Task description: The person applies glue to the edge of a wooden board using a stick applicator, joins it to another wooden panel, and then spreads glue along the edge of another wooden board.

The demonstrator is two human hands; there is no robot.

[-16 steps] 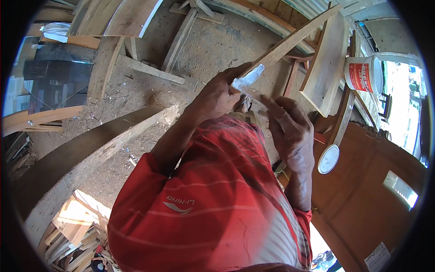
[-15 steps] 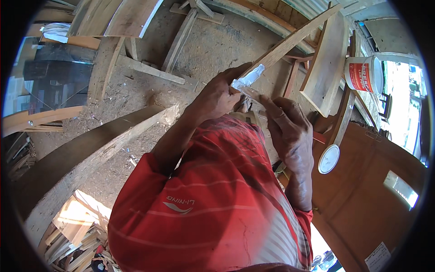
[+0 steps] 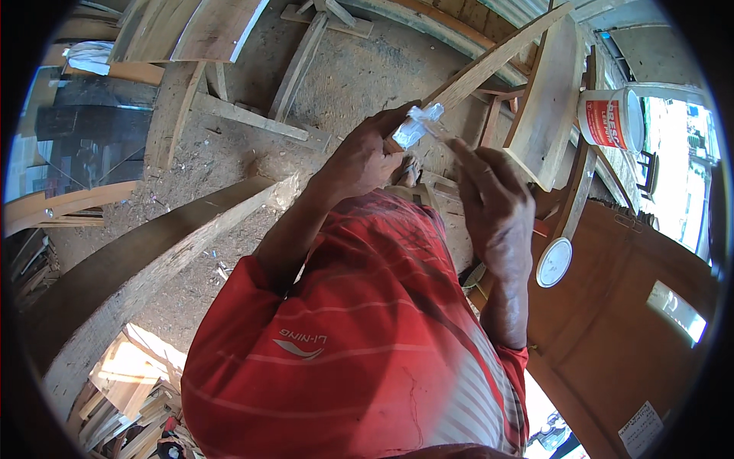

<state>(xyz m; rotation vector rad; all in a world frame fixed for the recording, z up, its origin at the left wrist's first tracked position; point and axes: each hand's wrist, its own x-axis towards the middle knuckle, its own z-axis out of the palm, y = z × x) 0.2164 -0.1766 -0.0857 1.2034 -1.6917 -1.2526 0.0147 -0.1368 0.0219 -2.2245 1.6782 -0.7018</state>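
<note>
My left hand is closed around the near end of a long, narrow wooden plank, which slants away to the upper right. White glue coats the plank's near end, wet and unevenly spread. Between the fingers of my right hand is a thin, pale stick whose tip touches the glue. Much of the stick is hidden by my fingers, so its full shape cannot be made out.
To the right, a white bucket with a red label sits by a wide board. Its round white lid lies lower down beside a brown panel. A thick beam crosses on the left. Wood scraps fill the lower left.
The stick's tip has moved up and away from the plank's near end, pushing the glue into a ridge. My right hand has shifted slightly right; my left hand keeps its grip.
</note>
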